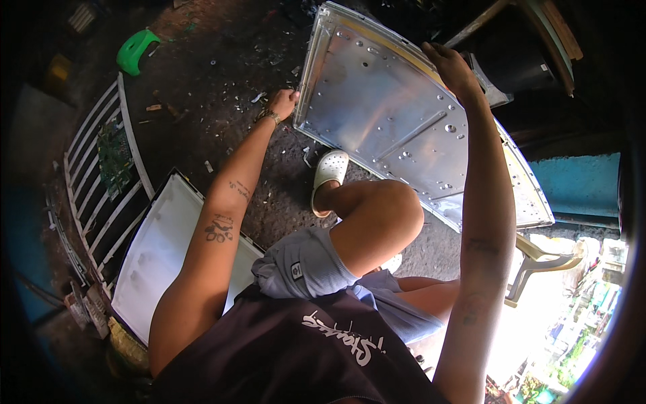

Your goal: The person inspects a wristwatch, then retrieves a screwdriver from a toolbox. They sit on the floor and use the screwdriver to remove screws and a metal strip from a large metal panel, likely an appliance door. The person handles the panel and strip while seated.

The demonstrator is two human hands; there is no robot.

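A large silvery metal panel (383, 101) stands tilted in front of me, dotted with screw holes and raised studs, with long pressed ridges. My left hand (284, 104) is closed on its left edge. Along the far upper edge, my right hand (454, 71) grips the panel, its fingers partly hidden behind the rim. The panel's lower edge comes down near my foot in a white clog (330, 172). Behind my left arm lies a white panel (158, 249) with a dark frame.
To the left are a white slatted rack (126, 128) with a green circuit board (114, 155) and a green plastic stool (136, 52). Small debris litters the dark floor. At right are a dark container (518, 71), a blue panel (579, 183) and a beige plastic seat (538, 261).
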